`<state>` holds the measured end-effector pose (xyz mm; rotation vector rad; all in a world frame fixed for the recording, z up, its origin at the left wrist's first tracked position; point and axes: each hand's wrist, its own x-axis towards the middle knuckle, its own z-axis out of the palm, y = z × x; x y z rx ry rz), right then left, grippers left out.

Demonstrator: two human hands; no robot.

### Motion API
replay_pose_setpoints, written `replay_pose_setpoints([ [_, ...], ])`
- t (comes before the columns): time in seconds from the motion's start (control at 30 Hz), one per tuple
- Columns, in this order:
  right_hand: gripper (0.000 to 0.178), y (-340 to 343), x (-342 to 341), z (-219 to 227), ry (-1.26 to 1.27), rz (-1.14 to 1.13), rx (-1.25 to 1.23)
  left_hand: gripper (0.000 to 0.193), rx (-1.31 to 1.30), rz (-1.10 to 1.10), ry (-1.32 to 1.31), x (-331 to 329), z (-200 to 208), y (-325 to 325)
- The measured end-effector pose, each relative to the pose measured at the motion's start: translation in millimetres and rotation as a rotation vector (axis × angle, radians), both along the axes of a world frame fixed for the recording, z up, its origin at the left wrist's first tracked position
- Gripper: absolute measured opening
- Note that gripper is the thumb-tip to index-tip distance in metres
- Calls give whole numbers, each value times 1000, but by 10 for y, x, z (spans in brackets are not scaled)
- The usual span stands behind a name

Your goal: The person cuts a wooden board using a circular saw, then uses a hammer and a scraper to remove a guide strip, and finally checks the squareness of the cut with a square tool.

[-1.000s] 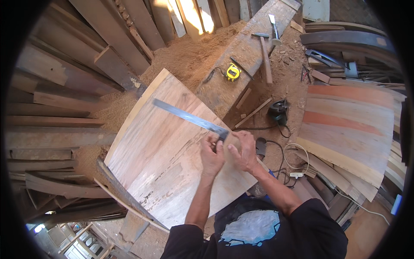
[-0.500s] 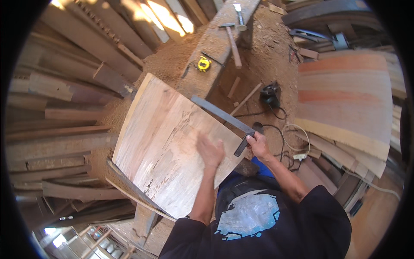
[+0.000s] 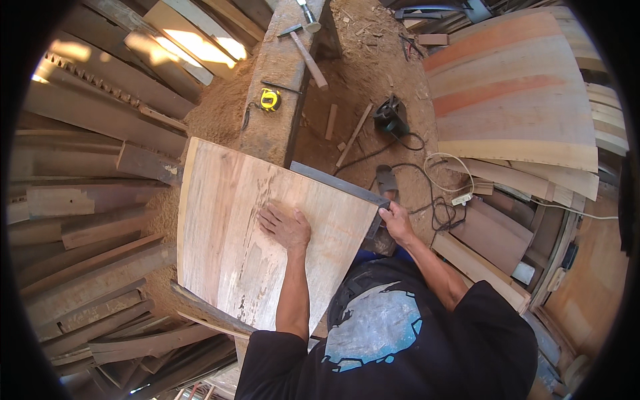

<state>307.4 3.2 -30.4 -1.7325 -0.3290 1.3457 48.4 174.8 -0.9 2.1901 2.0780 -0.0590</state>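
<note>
A pale wooden panel (image 3: 227, 207) with a slightly curved left edge and dark grain flecks lies across a rough timber beam, close to my body. My left hand (image 3: 288, 228) rests on its face, palm down with the fingers stretched out. With my right hand (image 3: 398, 224) I grip a dark metal try square (image 3: 340, 184) near its corner. The long arm lies along the panel's far edge, and the short arm runs along its right edge toward me. My fingers partly cover that corner.
On the sawdusty beam (image 3: 267, 137) lie a yellow tape measure (image 3: 270, 99), a hammer (image 3: 305, 57) and a chisel-like tool (image 3: 309, 17). A dark power tool (image 3: 391, 116) and its cables lie on the ground. Boards line the left; a larger panel (image 3: 510, 93) stands right.
My left hand, raised and blurred before, now lies flat on the panel. The square now sits flush along the panel's edges. My view has turned, shifting the surroundings.
</note>
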Motion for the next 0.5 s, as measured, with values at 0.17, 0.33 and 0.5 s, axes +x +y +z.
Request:
replay_pose_setpoints([
  [0.17,22,44,-126,-4,132,-9,15,85,48,-6,20,-69,-24,-12],
  [0.33,24,-42,-32,-165,194,-26,-55,85,48,-12,22,14,8,23],
  [0.5,21,79,46,4,244,56,-87,86,74,-25,25,-29,-22,21],
])
